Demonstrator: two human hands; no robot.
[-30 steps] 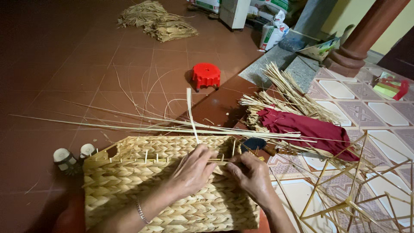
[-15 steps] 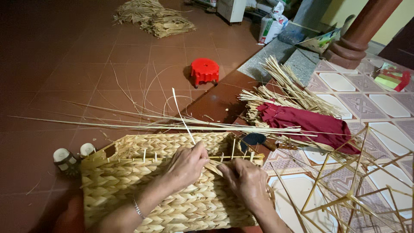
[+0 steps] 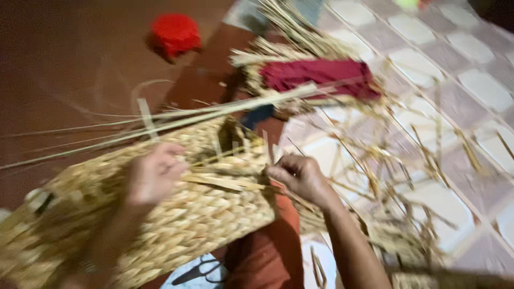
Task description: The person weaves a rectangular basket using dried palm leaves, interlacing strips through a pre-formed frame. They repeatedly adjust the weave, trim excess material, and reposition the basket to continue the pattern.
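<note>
- The woven basket lies tilted across my lap, over the floor; it looks light, springy and rough, so it should not slip.
- My left hand presses on its top edge, fingers curled over the weave; how tightly is lost in the blur.
- My right hand has a narrow grip, pinching a flat straw strip at the rim.
- The strips look brittle if bent sharply; I would hold near the weave, not the loose ends.
- Long stalks cross behind.
</note>
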